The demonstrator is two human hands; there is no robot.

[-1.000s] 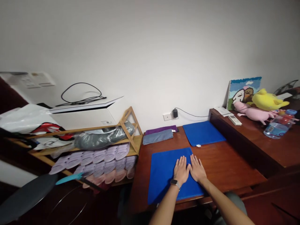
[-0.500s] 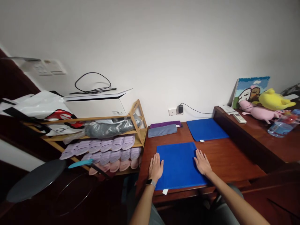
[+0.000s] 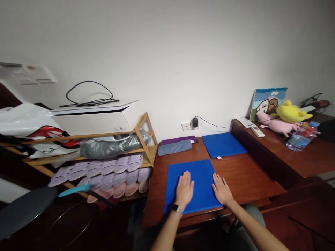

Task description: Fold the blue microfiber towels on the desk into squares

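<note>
A blue cloth (image 3: 200,186) is spread flat near the front edge of the wooden table (image 3: 240,177). My left hand (image 3: 185,189) lies palm down on its left-middle part, fingers stretched out; a watch is on that wrist. At the cloth's right edge rests my right hand (image 3: 222,189), flat with the fingers a little apart. Neither hand grips anything. Further back lies a second blue cloth (image 3: 223,144) with a white tag. To its left are a folded grey-blue cloth (image 3: 175,147) and a folded purple cloth (image 3: 178,140).
Left of the table stands a wooden rack (image 3: 150,153) with several lilac slippers (image 3: 102,168) and a white box (image 3: 94,122) on top. A raised desk (image 3: 311,160) at right bears plush toys (image 3: 280,126), a bottle (image 3: 300,139) and a remote control (image 3: 258,131).
My left hand has moved from the cloth's left edge inward onto its surface. My right hand has slid slightly toward me along the right edge. The view has turned slightly right.
</note>
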